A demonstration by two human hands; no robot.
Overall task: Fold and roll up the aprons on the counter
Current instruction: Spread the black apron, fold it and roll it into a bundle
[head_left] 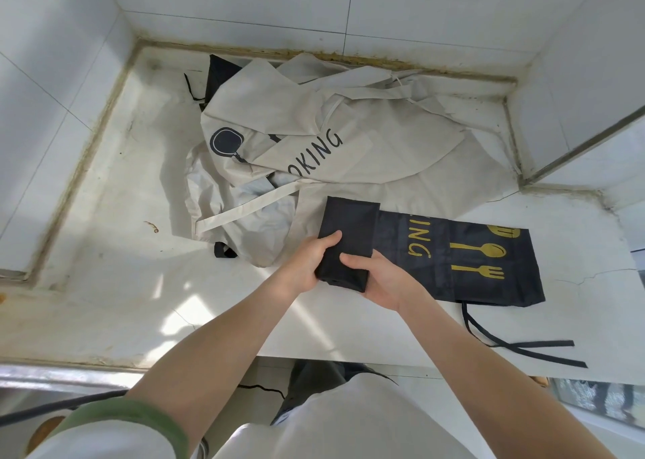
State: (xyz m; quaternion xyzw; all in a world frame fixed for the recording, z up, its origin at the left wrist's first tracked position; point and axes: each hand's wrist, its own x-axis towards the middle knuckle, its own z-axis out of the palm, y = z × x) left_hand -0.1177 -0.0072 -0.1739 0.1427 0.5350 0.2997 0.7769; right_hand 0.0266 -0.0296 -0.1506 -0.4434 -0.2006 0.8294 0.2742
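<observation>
White counter (115, 284): beige apron (314, 116) crumpled at the back, black apron (453, 259) folded into a strip at the front, its left end rolled. Left hand (307, 263) and right hand (384, 280) both grip that roll; 2 ties (523, 347) trail right.

A home kitchen: marble counter (115, 284), tiled walls (244, 1), cooking-print aprons (314, 137).

The crumpled apron (314, 127) is lying heaped at the back of the tabletop (104, 284), covering another apron (223, 71) at its far left corner. In front of it, to the right, the folded apron (453, 263) is stretching rightward, its ties (541, 344) trailing toward the near edge. The left hand (307, 263) and right hand (384, 280) are gripping its rolled left end
</observation>
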